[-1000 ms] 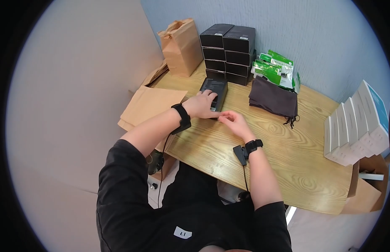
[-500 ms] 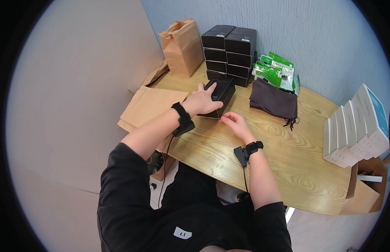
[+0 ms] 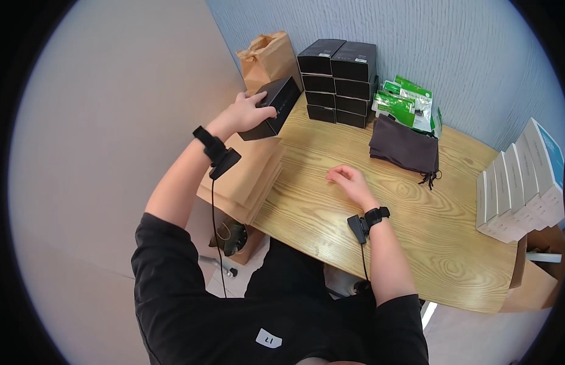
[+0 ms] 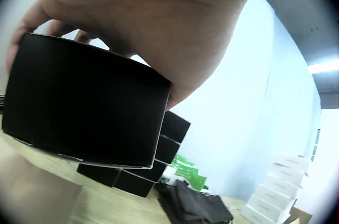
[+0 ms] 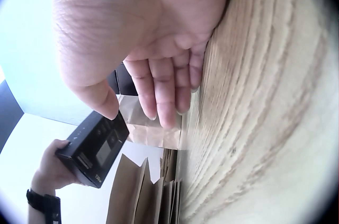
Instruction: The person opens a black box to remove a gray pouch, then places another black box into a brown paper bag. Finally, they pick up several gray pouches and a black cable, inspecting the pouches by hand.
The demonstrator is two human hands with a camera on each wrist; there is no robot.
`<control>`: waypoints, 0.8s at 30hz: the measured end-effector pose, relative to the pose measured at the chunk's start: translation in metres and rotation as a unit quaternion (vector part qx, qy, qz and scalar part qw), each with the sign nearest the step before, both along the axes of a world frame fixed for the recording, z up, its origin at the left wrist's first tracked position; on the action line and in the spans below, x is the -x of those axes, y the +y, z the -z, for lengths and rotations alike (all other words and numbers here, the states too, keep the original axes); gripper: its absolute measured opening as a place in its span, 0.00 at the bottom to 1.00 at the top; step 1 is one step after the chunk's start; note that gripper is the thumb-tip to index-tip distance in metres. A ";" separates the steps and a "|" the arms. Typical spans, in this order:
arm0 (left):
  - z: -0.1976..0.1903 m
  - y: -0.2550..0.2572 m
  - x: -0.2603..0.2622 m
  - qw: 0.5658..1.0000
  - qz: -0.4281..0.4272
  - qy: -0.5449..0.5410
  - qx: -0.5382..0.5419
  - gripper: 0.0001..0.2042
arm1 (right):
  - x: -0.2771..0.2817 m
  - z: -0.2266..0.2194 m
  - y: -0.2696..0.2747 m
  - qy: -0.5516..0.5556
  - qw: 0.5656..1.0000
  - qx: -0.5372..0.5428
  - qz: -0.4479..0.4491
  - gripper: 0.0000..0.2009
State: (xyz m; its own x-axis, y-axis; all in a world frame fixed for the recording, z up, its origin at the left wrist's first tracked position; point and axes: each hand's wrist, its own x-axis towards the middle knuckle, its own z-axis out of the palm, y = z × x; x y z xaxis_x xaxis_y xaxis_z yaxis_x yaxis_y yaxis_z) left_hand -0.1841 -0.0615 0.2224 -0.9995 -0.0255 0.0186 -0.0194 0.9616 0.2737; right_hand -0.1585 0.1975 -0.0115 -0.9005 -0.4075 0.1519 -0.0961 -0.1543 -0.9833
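My left hand (image 3: 241, 114) grips a black box (image 3: 284, 102) from above, fingers and thumb spread across its width. The box is tilted and raised over the flat brown paper bags (image 3: 241, 173), in front of the standing brown paper bag (image 3: 270, 58). Up close in the left wrist view, the plain end of the box (image 4: 85, 102) faces the camera, with the palm above it. My right hand (image 3: 354, 184) rests with its edge on the wooden table, fingers loosely bent and nothing between them. In the right wrist view the raised box (image 5: 100, 147) shows a printed side.
A stack of black boxes (image 3: 337, 85) stands against the wall. Right of it are green and white packets (image 3: 410, 100) and dark drawstring pouches (image 3: 404, 146). White boxes (image 3: 520, 182) stand in a row at the right edge, by an open carton (image 3: 538, 280).
My left hand has lifted the black box off the table and carried it left, toward the standing paper bag. The right hand has stayed almost in place, now apart from the box.
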 end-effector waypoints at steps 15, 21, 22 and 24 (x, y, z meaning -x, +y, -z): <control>0.077 0.011 0.087 0.991 -0.028 -0.056 0.119 0.39 | -0.004 -0.006 0.001 -0.015 0.999 -0.041 0.018 0.10; 0.085 0.006 0.078 0.993 -0.006 -0.037 0.111 0.39 | -0.004 -0.011 0.001 -0.016 0.998 -0.064 0.006 0.10; 0.091 0.003 0.083 0.993 -0.006 -0.039 0.108 0.39 | -0.003 -0.010 0.001 -0.018 0.998 -0.067 0.006 0.10; 0.104 -0.003 0.094 0.995 0.016 -0.033 0.095 0.39 | -0.003 -0.009 0.001 -0.012 0.998 -0.066 0.009 0.09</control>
State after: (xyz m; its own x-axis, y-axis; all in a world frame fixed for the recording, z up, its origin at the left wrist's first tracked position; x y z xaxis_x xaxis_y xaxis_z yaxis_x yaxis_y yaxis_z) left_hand -0.2781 -0.0647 0.1188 -0.9990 0.0046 -0.0448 0.0008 0.9963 0.0854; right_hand -0.1555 0.1981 -0.0022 -0.9104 -0.4067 0.0758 -0.0730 -0.0225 -0.9971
